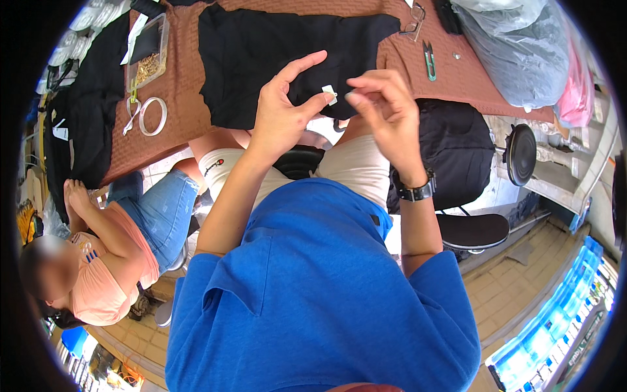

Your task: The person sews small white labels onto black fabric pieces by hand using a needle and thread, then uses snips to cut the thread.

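A black cloth (261,52) lies spread over the table's front edge. On it, a small white label (330,95) shows at the thumb tip of my left hand (281,114). That hand has its thumb and forefinger wide apart; its other fingers are mostly hidden. To the right of the label, my right hand (392,121) is raised with thumb and fingers curled toward each other in a pinch. Whatever lies between those fingertips is too small to make out. A dark watch (416,188) sits on my right wrist.
Thread snips (429,61) and eyeglasses (413,25) lie on the brown-covered table (176,85). At left are a clear box (149,52) of small brass-coloured pieces and a white ring (153,116). Plastic bags (522,52) stand far right. Another person (117,261) sits at left.
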